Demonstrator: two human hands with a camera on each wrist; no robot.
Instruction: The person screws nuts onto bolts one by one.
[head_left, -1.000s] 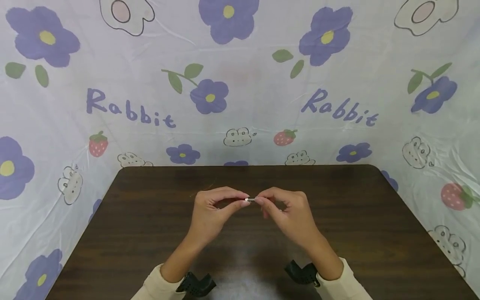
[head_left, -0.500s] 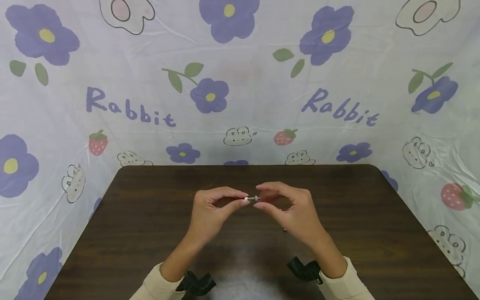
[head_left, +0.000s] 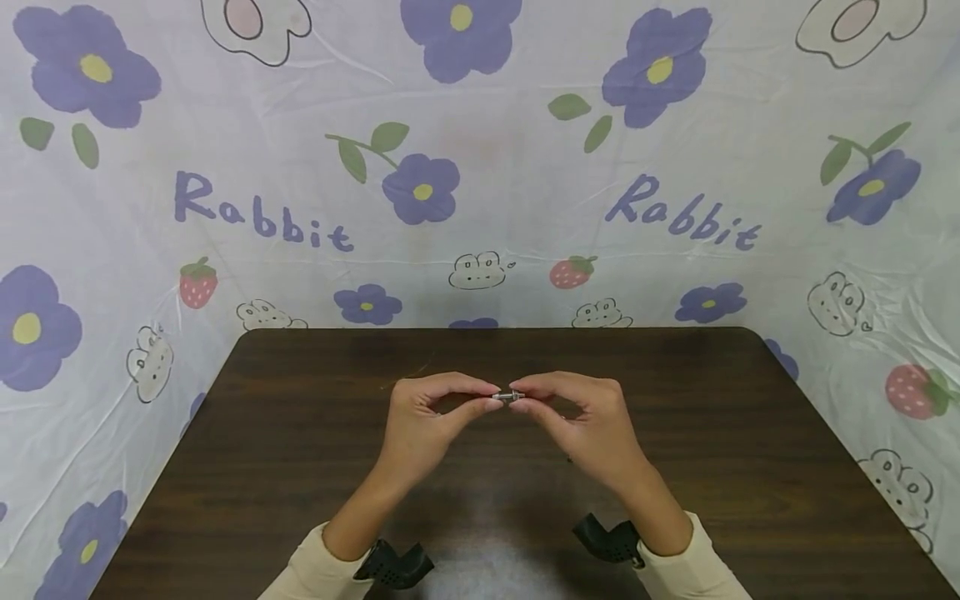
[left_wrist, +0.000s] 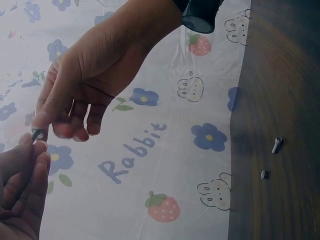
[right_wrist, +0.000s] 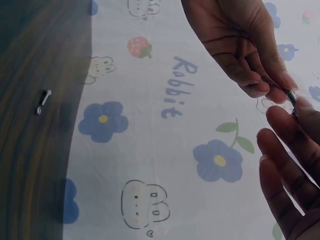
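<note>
A small silver bolt [head_left: 504, 397] lies level between both hands, held above the table in the head view. Thumb and fingertips of my left hand [head_left: 431, 412] pinch its left end. A nut [head_left: 514, 396] sits near the bolt's right end, pinched between the thumb and index finger of my right hand [head_left: 581, 417]. The right wrist view shows the bolt's metal shank [right_wrist: 291, 96] between the two sets of fingertips, which hide much of it. In the left wrist view, another bolt [left_wrist: 277, 144] and a loose nut [left_wrist: 264, 174] lie on the table.
The dark wood tabletop [head_left: 300, 500] spreads beneath both hands. Behind and beside it hangs a white cloth [head_left: 510, 183] printed with flowers and rabbits. Black wrist cameras [head_left: 395, 565] sit at the sleeve cuffs.
Half a second ago my right thumb and index finger were spread apart, leaving the nut on the bolt exposed. They have now closed on it. The left hand keeps its pinch.
</note>
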